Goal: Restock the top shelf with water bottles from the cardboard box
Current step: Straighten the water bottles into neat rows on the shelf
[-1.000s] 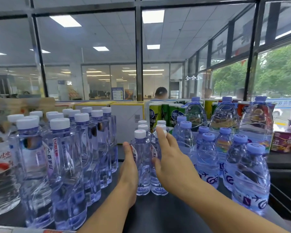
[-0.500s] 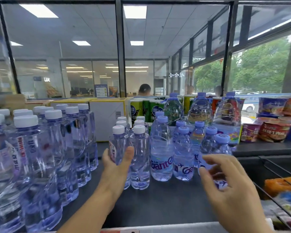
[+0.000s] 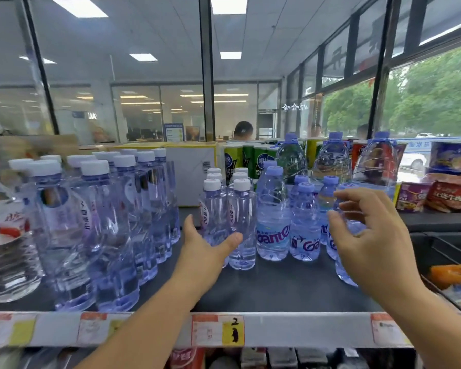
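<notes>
Top shelf (image 3: 277, 294) already well stocked: tall white-cap bottles (image 3: 112, 222) packed at the left, blue-cap Ganten bottles (image 3: 273, 219) centre-right w/ big handled jugs (image 3: 290, 155) behind, small white-cap bottles (image 3: 241, 222) in the middle. Bare strip of shelf along the front, so prob room for more. Cardboard box not in view; can't tell how many are left in it. Left hand (image 3: 205, 251) spread, thumb and fingers either side of a small white-cap bottle, apparently touching it. Right hand (image 3: 370, 235) loosely curled by the front blue-cap bottles, gripping nothing.
</notes>
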The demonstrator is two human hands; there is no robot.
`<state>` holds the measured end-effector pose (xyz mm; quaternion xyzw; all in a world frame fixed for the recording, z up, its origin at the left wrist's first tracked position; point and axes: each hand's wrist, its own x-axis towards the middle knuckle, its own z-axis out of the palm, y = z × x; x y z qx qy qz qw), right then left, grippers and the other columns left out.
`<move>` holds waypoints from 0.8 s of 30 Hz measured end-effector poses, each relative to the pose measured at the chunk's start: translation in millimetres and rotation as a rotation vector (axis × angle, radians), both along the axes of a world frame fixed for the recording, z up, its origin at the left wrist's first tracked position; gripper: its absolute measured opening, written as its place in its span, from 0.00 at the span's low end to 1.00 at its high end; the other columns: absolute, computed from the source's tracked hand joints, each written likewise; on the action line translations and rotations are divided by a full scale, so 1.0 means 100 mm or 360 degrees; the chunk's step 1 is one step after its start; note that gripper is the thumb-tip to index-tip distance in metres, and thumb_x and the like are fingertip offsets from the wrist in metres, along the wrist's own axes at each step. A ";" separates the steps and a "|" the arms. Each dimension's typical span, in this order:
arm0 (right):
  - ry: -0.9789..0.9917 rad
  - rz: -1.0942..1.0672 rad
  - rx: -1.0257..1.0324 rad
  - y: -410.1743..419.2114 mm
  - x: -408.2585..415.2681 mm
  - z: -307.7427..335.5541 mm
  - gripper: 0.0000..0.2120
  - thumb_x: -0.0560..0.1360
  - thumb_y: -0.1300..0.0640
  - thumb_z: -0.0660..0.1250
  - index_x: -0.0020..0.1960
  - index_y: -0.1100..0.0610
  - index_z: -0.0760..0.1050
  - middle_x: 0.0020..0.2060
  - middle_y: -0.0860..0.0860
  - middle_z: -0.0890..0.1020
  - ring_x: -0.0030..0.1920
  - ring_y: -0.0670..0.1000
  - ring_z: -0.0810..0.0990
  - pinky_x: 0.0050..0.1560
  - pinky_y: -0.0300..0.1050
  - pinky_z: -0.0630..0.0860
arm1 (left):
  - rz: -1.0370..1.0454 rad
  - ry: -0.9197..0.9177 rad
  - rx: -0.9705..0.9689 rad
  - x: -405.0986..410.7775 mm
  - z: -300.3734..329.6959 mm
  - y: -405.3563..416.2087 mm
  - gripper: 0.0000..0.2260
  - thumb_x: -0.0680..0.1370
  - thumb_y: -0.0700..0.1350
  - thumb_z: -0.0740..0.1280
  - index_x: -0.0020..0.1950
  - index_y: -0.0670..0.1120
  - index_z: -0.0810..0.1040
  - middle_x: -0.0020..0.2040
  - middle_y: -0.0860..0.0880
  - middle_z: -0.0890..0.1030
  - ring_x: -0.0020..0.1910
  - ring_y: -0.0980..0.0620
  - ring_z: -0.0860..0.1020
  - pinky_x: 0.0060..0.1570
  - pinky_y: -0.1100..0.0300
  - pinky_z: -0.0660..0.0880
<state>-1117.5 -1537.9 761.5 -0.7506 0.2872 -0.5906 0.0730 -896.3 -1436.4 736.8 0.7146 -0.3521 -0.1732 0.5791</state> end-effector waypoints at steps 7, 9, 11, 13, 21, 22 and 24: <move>0.0050 0.0208 0.0026 0.58 0.40 -0.11 0.13 0.74 0.59 0.71 0.58 0.53 0.76 0.52 0.45 0.74 0.50 0.45 0.76 0.48 0.40 0.72 | -0.0054 -0.0395 -0.0146 -0.18 0.10 0.54 0.42 0.74 0.61 0.70 0.80 0.57 0.49 0.79 0.58 0.56 0.77 0.55 0.58 0.72 0.55 0.60; 0.0078 0.0333 0.0071 0.76 0.56 -0.12 0.13 0.75 0.58 0.71 0.59 0.53 0.75 0.53 0.45 0.75 0.51 0.44 0.75 0.51 0.41 0.72 | -0.0032 -0.0505 -0.0212 -0.19 0.07 0.76 0.38 0.75 0.61 0.69 0.79 0.59 0.52 0.78 0.60 0.58 0.76 0.58 0.59 0.73 0.55 0.62; 0.0147 0.0467 0.0160 0.92 0.73 -0.12 0.14 0.76 0.56 0.70 0.61 0.52 0.75 0.53 0.45 0.75 0.52 0.43 0.75 0.54 0.41 0.72 | 0.0050 -0.0593 -0.0275 -0.14 0.05 0.97 0.34 0.77 0.59 0.68 0.78 0.59 0.56 0.76 0.62 0.62 0.74 0.61 0.61 0.71 0.58 0.63; 0.0227 0.0609 0.0285 1.07 0.92 -0.11 0.16 0.77 0.53 0.69 0.65 0.50 0.73 0.55 0.44 0.75 0.55 0.42 0.75 0.57 0.40 0.73 | 0.0185 -0.0659 -0.0319 -0.06 0.06 1.18 0.29 0.78 0.56 0.68 0.76 0.57 0.62 0.73 0.62 0.66 0.70 0.64 0.65 0.68 0.64 0.64; 0.0437 0.1008 0.0543 1.36 1.38 -0.17 0.22 0.79 0.48 0.66 0.72 0.45 0.68 0.64 0.42 0.74 0.61 0.42 0.73 0.63 0.40 0.70 | 0.0743 -0.0622 -0.0221 0.43 0.01 1.82 0.24 0.80 0.54 0.65 0.75 0.56 0.64 0.73 0.57 0.67 0.70 0.57 0.67 0.66 0.60 0.66; 0.0451 0.1027 0.0560 1.37 1.41 -0.18 0.22 0.79 0.48 0.65 0.72 0.45 0.67 0.65 0.42 0.74 0.62 0.42 0.73 0.63 0.41 0.70 | 0.0783 -0.0589 -0.0193 0.49 -0.02 1.86 0.25 0.80 0.54 0.65 0.76 0.55 0.63 0.74 0.56 0.66 0.71 0.55 0.66 0.68 0.57 0.67; 0.0461 0.1054 0.0598 1.39 1.46 -0.22 0.23 0.79 0.48 0.65 0.73 0.44 0.66 0.64 0.42 0.74 0.62 0.42 0.73 0.61 0.40 0.70 | 0.0805 -0.0493 -0.0113 0.61 -0.08 1.90 0.28 0.80 0.55 0.66 0.78 0.54 0.60 0.77 0.54 0.63 0.74 0.52 0.64 0.71 0.52 0.65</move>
